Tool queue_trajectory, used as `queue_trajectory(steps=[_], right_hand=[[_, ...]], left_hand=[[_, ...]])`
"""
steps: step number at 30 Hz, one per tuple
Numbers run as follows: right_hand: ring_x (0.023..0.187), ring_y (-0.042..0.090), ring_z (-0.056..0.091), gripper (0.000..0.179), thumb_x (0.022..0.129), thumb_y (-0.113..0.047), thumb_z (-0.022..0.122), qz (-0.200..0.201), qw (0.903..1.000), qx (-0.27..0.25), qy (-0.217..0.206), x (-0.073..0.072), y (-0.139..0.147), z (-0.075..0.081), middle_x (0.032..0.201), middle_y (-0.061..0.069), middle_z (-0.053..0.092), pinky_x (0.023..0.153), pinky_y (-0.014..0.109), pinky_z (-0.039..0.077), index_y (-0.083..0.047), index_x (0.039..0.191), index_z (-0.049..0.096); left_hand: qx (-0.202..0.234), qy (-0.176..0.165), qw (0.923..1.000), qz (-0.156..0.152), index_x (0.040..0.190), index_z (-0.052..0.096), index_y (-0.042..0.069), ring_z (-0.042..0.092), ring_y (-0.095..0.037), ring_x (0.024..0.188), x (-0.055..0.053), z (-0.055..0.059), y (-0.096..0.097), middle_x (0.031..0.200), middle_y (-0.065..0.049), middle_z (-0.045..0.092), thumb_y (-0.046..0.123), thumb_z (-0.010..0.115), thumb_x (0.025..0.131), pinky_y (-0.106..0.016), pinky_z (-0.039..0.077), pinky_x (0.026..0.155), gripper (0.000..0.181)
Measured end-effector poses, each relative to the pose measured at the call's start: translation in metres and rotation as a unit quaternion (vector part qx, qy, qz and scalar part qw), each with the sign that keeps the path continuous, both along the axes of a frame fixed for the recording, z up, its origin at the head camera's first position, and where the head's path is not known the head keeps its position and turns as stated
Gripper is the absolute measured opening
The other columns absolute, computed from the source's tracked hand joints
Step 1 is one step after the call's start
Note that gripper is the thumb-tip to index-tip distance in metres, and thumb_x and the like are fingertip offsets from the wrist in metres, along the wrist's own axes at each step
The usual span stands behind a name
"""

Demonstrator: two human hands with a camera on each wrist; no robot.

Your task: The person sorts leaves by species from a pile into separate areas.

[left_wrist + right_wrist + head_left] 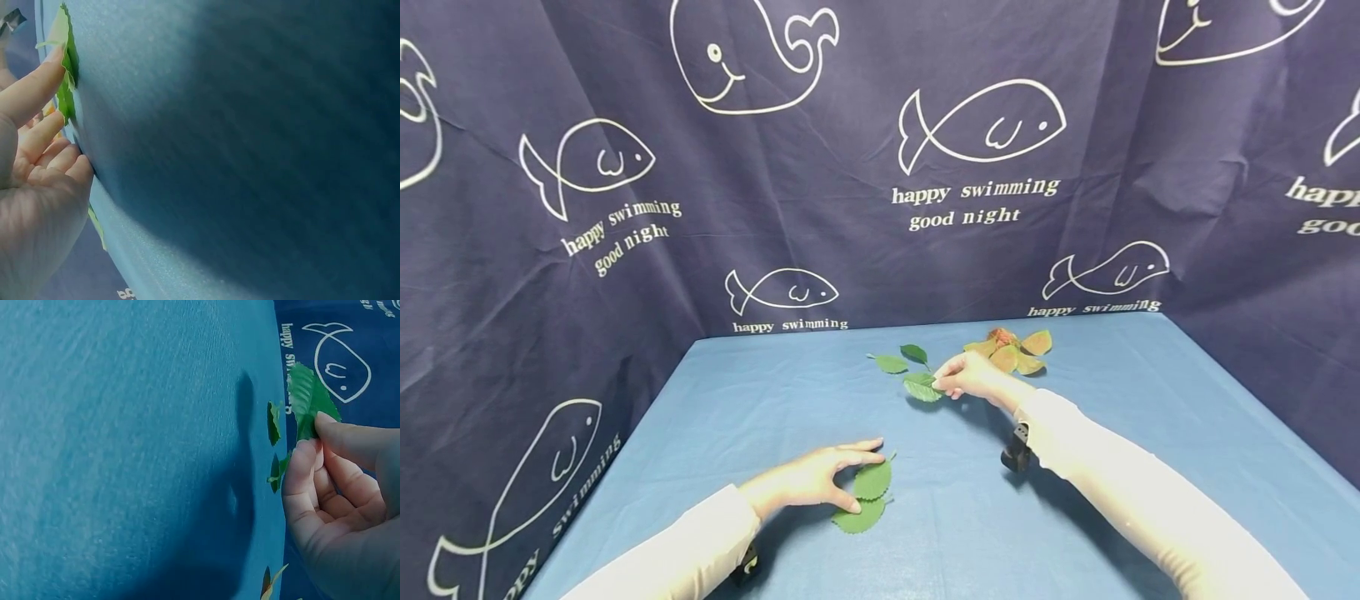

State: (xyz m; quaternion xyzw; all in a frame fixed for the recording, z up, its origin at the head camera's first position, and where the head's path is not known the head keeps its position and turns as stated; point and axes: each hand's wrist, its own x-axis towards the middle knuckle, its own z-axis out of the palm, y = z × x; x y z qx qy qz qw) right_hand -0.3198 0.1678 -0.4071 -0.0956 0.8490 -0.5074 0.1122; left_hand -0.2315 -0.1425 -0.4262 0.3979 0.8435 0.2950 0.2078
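My right hand point(973, 377) pinches a green leaf point(306, 394) between thumb and fingertips. In the head view this leaf shows just left of the fingers. Two smaller leaves, a lighter leaf point(891, 364) and a darker leaf point(914, 354), lie beyond it on the blue table. Nearer the front, my left hand point(812, 479) is spread over two overlapping green leaves. Its thumb touches the lower leaf point(859, 518), and the index finger reaches the edge of the upper leaf point(874, 480). In the left wrist view the leaves are seen edge-on past the fingers.
Behind the right hand lies an orange and yellow-green cluster of leaves or petals point(1006, 357). The blue table point(760, 392) ends at dark blue curtains point(865, 233) printed with white fish and lettering, at the back and both sides.
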Motion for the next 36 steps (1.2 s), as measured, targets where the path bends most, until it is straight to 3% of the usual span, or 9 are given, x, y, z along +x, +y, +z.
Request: queue_trajectory(steps=[16, 25, 36], right_hand=[[0.059, 0.009, 0.062, 0.023, 0.087, 0.003, 0.065, -0.081, 0.9951, -0.057, 0.000, -0.0104, -0.0012, -0.0029, 0.072, 0.007, 0.069, 0.061, 0.025, 0.056, 0.016, 0.105, 0.064], [0.053, 0.008, 0.060, 0.017, 0.085, 0.010, 0.061, -0.156, 0.9830, -0.081, -0.055, -0.0039, -0.0075, -0.0003, 0.072, 0.008, 0.066, 0.059, 0.025, 0.058, 0.017, 0.101, 0.061], [0.051, 0.011, 0.062, 0.020, 0.084, 0.012, 0.061, -0.192, 0.9753, -0.073, -0.082, -0.0038, -0.0070, -0.0013, 0.075, 0.011, 0.065, 0.060, 0.027, 0.059, 0.016, 0.104, 0.060]], left_hand=[[0.000, 0.014, 0.9999, 0.000, 0.143, 0.049, 0.013, 0.029, -0.030, 0.145, 0.0002, -0.0015, -0.0010, 0.157, -0.006, 0.033, 0.021, 0.079, 0.079, -0.048, 0.028, 0.116, 0.071], [-0.005, 0.016, 0.9999, 0.001, 0.144, 0.049, 0.014, 0.029, -0.028, 0.145, -0.0005, -0.0037, -0.0016, 0.158, -0.004, 0.033, 0.020, 0.079, 0.079, -0.047, 0.028, 0.116, 0.072], [-0.007, 0.005, 0.9999, 0.010, 0.144, 0.048, 0.016, 0.028, -0.025, 0.146, -0.0007, -0.0044, -0.0013, 0.158, 0.000, 0.032, 0.019, 0.079, 0.079, -0.047, 0.027, 0.117, 0.072]])
